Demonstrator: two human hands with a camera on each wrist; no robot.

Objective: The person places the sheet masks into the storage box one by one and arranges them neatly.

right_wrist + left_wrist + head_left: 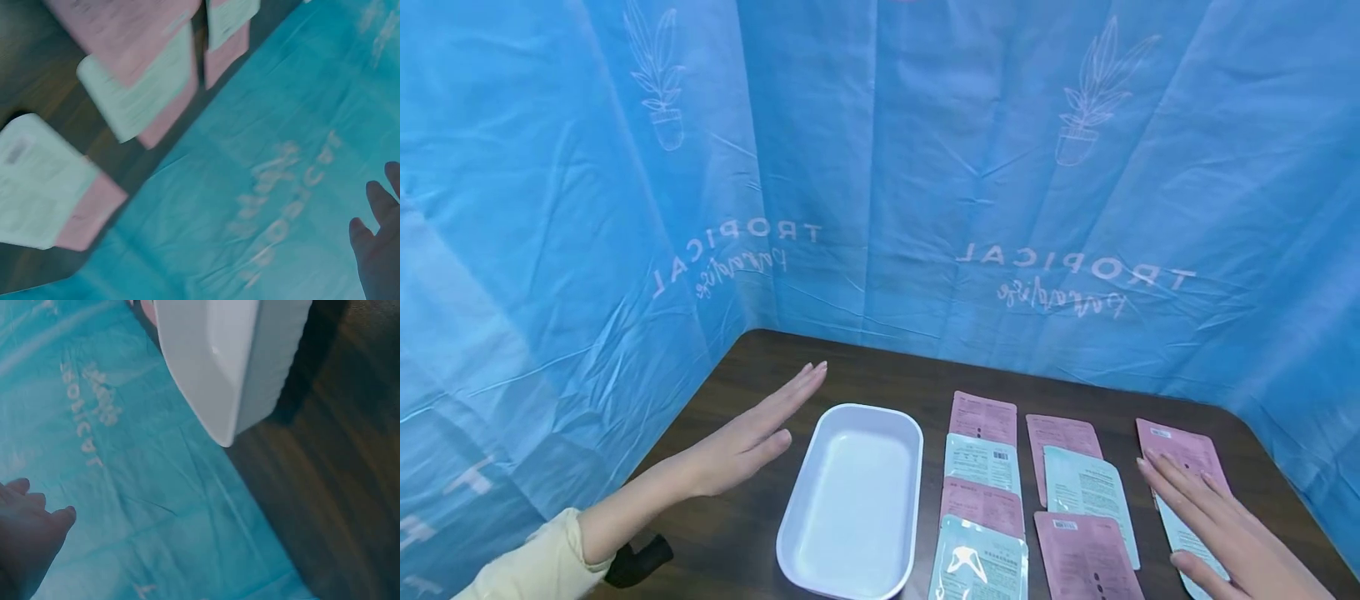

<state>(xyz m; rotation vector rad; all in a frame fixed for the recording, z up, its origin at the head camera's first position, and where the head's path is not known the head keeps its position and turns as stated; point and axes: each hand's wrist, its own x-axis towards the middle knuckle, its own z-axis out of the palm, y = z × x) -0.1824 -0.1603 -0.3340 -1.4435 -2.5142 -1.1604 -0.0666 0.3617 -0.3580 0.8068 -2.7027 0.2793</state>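
White tray (pixel 852 504) sits btwn hands (pixel 741 454) (pixel 1236 525), nr pink/mint pkts (pixel 1086 493).

Smooth plastic tray (pixel 856 500), glossy packet (pixel 992 575), wood-grain table (pixel 887 379), cloth curtain (pixel 917 192)

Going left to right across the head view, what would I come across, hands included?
Left hand, white tray, overlapping column of four pink and pale-blue packets, middle group of three packets, right hand.

Right hand (pixel 1236 529) hides part of rightmost teal packet (pixel 1178 532). White tray (pixel 269 362) cut off at left wrist view's top. Right wrist view: pink packet (pixel 125 25) print blurred.
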